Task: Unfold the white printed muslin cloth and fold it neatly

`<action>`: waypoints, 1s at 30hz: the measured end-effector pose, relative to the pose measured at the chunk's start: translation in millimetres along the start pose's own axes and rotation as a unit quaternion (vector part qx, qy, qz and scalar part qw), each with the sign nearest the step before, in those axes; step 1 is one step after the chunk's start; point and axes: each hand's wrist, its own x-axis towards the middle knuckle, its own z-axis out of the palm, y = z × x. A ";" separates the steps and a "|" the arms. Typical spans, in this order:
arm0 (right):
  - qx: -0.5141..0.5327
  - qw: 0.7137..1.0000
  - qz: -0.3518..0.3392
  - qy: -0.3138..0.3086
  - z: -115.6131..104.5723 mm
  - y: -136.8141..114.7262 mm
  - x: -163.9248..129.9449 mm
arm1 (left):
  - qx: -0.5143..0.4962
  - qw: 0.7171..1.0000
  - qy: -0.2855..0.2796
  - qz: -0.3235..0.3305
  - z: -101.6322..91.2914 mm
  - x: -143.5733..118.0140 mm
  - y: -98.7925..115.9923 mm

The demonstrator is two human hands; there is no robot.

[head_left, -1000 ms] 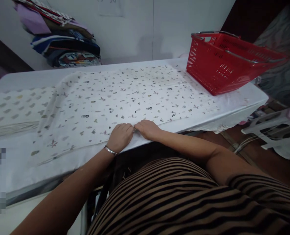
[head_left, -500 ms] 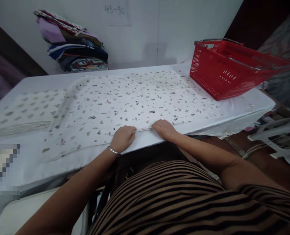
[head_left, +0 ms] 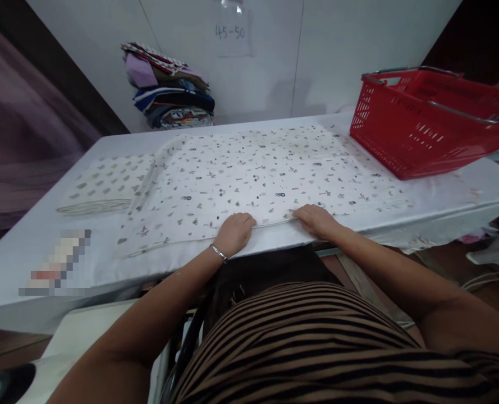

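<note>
1. Cotton-looking printed cloth (head_left: 266, 174) lies flat across the white bench (head_left: 42, 247); its near hem is pinched under curled fingers of both the left hand (head_left: 234, 233) and right hand (head_left: 316, 220).
2. Pulling unevenly could skew the hem or wrinkle the sheet.
3. At far right, a red basket (head_left: 421, 126) touches the cloth's corner and might snag it.
4. Folded fabric (head_left: 106, 182) sits left.

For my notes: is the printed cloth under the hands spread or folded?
Spread: the printed cloth lies flat across the table; both hands press its near edge.

"45-50" handwritten on a paper sheet (head_left: 231, 31) on the wall
</note>
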 end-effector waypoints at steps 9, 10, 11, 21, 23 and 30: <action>0.079 0.995 0.064 -0.002 -4.7 1.8 6.0 | 0.062 0.993 0.040 0.089 5.0 42.8 34.0; 0.081 0.994 0.067 -0.001 -5.1 1.5 6.5 | 0.066 0.992 0.040 0.099 5.9 47.4 35.7; 0.081 0.994 0.070 -0.001 -5.2 1.0 6.8 | 0.070 0.991 0.040 0.106 6.9 51.3 36.9; -0.011 0.998 0.032 0.056 9.7 0.3 -3.6 | 0.037 0.996 0.024 0.071 15.7 59.0 38.1; -0.027 0.997 0.038 0.063 11.4 5.9 -8.1 | 0.015 0.999 0.020 0.047 14.9 58.2 36.5; -0.046 0.995 0.060 0.069 12.5 34.5 -25.2 | -0.048 0.999 0.014 0.014 13.8 57.5 32.7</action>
